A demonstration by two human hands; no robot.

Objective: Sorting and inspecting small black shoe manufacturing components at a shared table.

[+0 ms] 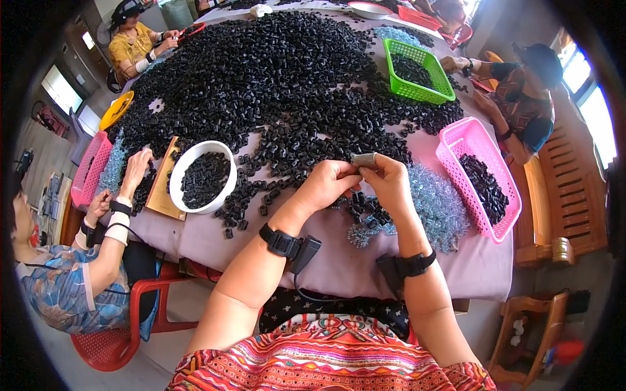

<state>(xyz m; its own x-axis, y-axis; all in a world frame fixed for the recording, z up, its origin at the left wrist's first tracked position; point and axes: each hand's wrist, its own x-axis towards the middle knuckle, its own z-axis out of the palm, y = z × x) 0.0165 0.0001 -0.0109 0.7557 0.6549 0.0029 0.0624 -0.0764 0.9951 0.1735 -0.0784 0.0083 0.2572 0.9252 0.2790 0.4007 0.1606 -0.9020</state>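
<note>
My left hand (329, 187) and my right hand (389, 189) meet over the table's near part, fingers and thumbs pinched together. Whatever sits between the fingertips is too small and covered to make out. A grey wrap (365, 159) covers a finger of the right hand. Just below the hands lie several small black plastic pieces (365, 210). Beside my right hand spreads a heap of small, shiny, pale blue pieces (433, 205), too fine to name. The large mound of black plastic pieces (261, 72) rises beyond both hands.
A white tub (233, 189) of black pieces stands left, beside a wooden board (158, 195). Pink basket (512, 208) is at right, green basket (450, 94) farther back. Co-workers sit at left (78, 280), far left (130, 49) and right (528, 104). A red chair (140, 300) stands lower left.
</note>
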